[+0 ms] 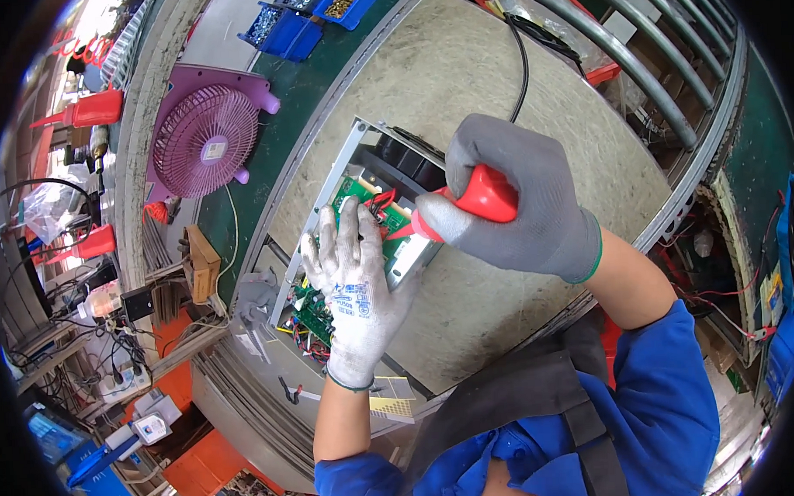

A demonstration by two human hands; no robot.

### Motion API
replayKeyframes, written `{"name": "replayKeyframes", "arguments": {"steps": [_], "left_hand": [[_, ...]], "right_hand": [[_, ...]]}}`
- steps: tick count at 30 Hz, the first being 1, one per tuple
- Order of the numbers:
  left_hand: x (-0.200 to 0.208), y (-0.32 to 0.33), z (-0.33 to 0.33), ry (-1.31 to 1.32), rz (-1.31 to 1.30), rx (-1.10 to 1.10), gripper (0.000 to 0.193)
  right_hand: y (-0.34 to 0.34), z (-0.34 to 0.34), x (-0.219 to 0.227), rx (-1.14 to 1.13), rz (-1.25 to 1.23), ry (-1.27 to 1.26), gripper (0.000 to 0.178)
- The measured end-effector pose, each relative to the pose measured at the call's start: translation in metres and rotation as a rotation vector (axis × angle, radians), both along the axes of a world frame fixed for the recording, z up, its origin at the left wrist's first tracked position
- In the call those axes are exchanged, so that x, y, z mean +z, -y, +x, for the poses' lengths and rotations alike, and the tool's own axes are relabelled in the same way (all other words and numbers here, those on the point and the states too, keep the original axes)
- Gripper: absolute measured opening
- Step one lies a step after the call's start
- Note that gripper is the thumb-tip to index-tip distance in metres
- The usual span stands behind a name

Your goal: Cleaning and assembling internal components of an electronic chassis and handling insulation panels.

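Observation:
My right hand (pixel 535 199), in a grey glove with a green cuff, is closed around a red squeeze bottle (pixel 493 197). The bottle's pointed nozzle is tilted down to the left, toward a green circuit board (pixel 349 190) in an open metal chassis (pixel 332 182). Whether the tip touches the board, I cannot tell. In a whitish glove, my left hand (pixel 355 293) lies over the board with its fingers stretched out, beside the nozzle, hiding part of the board. Dark round parts (pixel 407 164) sit at the chassis's far end, and a second green board (pixel 312 314) with coloured wires shows by my left wrist.
The chassis rests on a worn grey worktable (pixel 470 324). A purple fan (pixel 205 141) stands at the left, with blue bins (pixel 284 29) of small hardware beyond. More red bottles (pixel 95 110) lie at far left. Metal rollers (pixel 617 48) and a black cable (pixel 524 69) are at the far right.

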State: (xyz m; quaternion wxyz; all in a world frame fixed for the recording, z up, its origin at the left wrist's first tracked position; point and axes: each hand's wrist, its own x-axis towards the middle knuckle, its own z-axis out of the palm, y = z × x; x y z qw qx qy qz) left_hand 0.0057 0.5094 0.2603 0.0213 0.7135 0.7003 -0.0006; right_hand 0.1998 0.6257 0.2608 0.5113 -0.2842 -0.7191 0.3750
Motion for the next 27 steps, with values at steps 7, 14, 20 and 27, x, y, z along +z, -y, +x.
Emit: {"name": "replayKeyframes", "arguments": {"steps": [7,14,20,27], "left_hand": [[0.001,0.001,-0.002,0.077,0.029,0.057,0.088],[0.002,0.002,-0.002,0.046,0.027,0.125,0.087],[0.005,-0.001,-0.003,0.062,-0.008,0.158,0.076],[0.004,0.002,-0.010,0.049,-0.034,0.142,0.074]], "right_hand": [[-0.032,-0.001,0.004,-0.015,-0.098,-0.101,0.023],[-0.055,-0.023,0.009,0.123,0.060,-0.008,0.024],[-0.066,-0.038,-0.003,0.181,0.073,-0.025,0.025],[-0.078,-0.050,0.004,0.291,-0.034,0.072,0.024]]}}
